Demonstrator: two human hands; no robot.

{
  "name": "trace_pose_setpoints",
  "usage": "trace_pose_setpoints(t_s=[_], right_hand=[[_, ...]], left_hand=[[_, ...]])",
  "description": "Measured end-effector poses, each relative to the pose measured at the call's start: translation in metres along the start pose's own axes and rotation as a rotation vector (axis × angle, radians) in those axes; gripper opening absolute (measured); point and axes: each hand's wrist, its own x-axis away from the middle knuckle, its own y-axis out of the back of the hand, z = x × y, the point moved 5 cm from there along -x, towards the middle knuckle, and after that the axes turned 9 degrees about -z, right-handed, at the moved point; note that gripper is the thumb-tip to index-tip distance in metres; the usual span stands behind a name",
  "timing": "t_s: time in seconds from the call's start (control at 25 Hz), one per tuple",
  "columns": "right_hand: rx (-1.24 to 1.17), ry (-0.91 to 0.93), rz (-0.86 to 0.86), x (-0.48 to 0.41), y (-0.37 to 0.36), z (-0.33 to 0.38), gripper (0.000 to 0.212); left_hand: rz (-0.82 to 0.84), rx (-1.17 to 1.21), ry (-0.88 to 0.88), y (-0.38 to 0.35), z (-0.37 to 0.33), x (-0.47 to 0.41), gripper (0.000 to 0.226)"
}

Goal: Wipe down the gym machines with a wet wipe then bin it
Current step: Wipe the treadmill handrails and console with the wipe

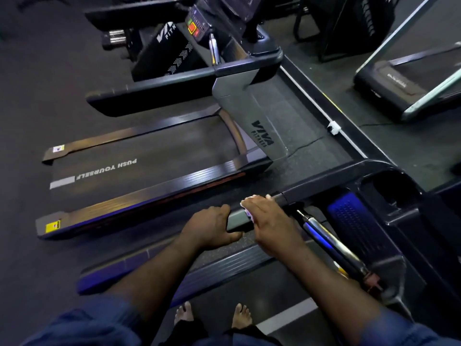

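Note:
I stand on a treadmill and look down at its left handrail (238, 217), a grey bar that runs into the black console (389, 196). My left hand (209, 227) grips the near end of this rail, fingers curled over it. Just to the right, my right hand (267, 219) lies over the rail and presses a white wet wipe (245, 203) onto it. Only small white edges of the wipe show at my fingertips and under my palm.
A second treadmill (139, 171) with "PUSH YOURSELF" on its belt stands to the left, and a third further back. A chrome pulse grip (331, 240) juts from my console. A mirror wall (399, 71) runs along the right. My bare feet (212, 315) rest on the belt.

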Motion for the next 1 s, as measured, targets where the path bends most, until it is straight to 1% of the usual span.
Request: trace_pose_setpoints(t_s=[0.04,0.08,0.2,0.24,0.28,0.32,0.4,0.44,0.48,0.52,0.56,0.64,0.68,0.72,0.76,0.84,0.88,0.92,0.96,1.0], right_hand=[[0.054,0.032,0.004,0.001,0.007,-0.002,0.046],[0.114,-0.004,-0.014,0.0,0.013,-0.01,0.045],[0.249,-0.346,-0.101,-0.008,0.026,-0.043,0.033],[0.278,-0.381,-0.105,-0.013,0.019,-0.032,0.034],[0.284,-0.36,-0.086,-0.017,0.006,-0.011,0.038],[0.233,-0.305,-0.053,-0.017,-0.006,0.018,0.042],[0.119,-0.154,0.059,0.002,-0.026,0.067,0.048],[0.112,-0.071,0.115,0.019,-0.028,0.077,0.051],[0.174,-0.02,0.143,0.031,-0.024,0.078,0.055],[0.26,-0.017,0.125,0.035,-0.019,0.068,0.059],[0.329,-0.097,0.093,0.034,-0.014,0.055,0.064],[0.403,-0.405,0.023,0.022,-0.007,0.033,0.073],[0.387,-0.51,0.008,0.013,-0.012,0.037,0.075],[0.352,-0.513,0.008,0.005,-0.023,0.058,0.073],[0.307,-0.446,0.035,0.003,-0.034,0.087,0.07],[0.241,-0.229,0.129,0.025,-0.052,0.136,0.069],[0.234,-0.15,0.149,0.038,-0.049,0.14,0.069],[0.242,-0.131,0.144,0.044,-0.041,0.128,0.07],[0.292,-0.18,0.111,0.044,-0.034,0.107,0.071],[0.355,-0.316,0.073,0.039,-0.024,0.083,0.074]], left_hand=[[0.0,0.009,-0.01,0.001,0.001,0.001,0.054],[0.0,0.019,-0.018,0.001,0.004,0.004,0.052],[0.028,0.066,-0.036,0.002,0.015,0.017,0.054],[0.057,0.085,-0.046,0.002,0.024,0.023,0.059],[0.088,0.095,-0.058,0.003,0.033,0.028,0.063],[0.116,0.096,-0.062,0.004,0.045,0.035,0.065],[0.142,0.09,-0.037,0.008,0.071,0.051,0.066],[0.141,0.075,-0.022,0.009,0.081,0.059,0.067],[0.135,0.05,-0.019,0.009,0.088,0.066,0.068],[0.114,0.027,-0.033,0.01,0.092,0.071,0.068],[0.09,0.017,-0.053,0.011,0.094,0.072,0.068],[0.072,0.028,-0.093,0.011,0.095,0.069,0.065],[0.068,0.042,-0.099,0.012,0.094,0.067,0.065],[0.07,0.057,-0.097,0.013,0.095,0.068,0.065],[0.066,0.065,-0.095,0.013,0.096,0.07,0.065],[0.057,0.043,-0.099,0.011,0.095,0.073,0.065],[0.055,0.039,-0.106,0.012,0.096,0.075,0.065],[0.054,0.045,-0.109,0.012,0.099,0.076,0.064],[0.06,0.051,-0.107,0.013,0.103,0.079,0.063],[0.075,0.051,-0.095,0.013,0.107,0.083,0.062]])
